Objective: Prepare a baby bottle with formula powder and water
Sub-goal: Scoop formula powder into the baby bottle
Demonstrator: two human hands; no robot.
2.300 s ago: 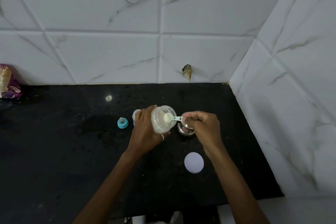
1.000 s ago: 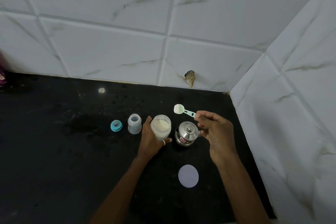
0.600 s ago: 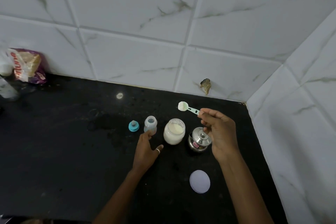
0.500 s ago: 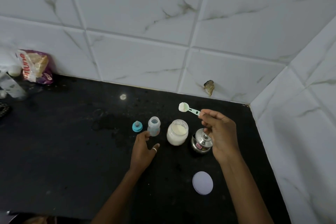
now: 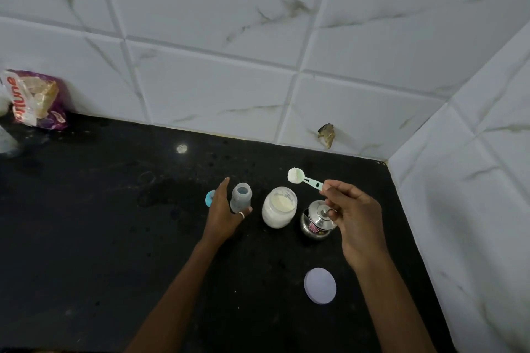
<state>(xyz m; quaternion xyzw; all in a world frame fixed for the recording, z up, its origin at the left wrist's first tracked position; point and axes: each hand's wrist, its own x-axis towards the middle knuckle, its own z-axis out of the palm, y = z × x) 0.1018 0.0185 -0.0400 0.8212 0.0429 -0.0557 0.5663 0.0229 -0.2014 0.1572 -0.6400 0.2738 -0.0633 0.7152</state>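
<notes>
your right hand pinches a heaped scoop, left hand half-curled beside the bottle, so a wobble over that narrow neck probably dumps powder on the counter.

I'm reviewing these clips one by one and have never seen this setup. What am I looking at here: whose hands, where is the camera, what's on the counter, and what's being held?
There is no machine: a person works with two bare hands, filmed by one wide-angle camera worn on the head, looking forward and down. The surface is a black counter in a tiled corner. The right hand pinches a small scoop heaped with white powder, held up above the counter. The left hand is at the open baby bottle, thumb against its base; a firm grip can't be confirmed. Beside it stand an open jar of powder and a lidded steel pot. A round lid lies nearer the camera, a blue cap shows behind the left hand, and a packet leans against the wall.
</notes>
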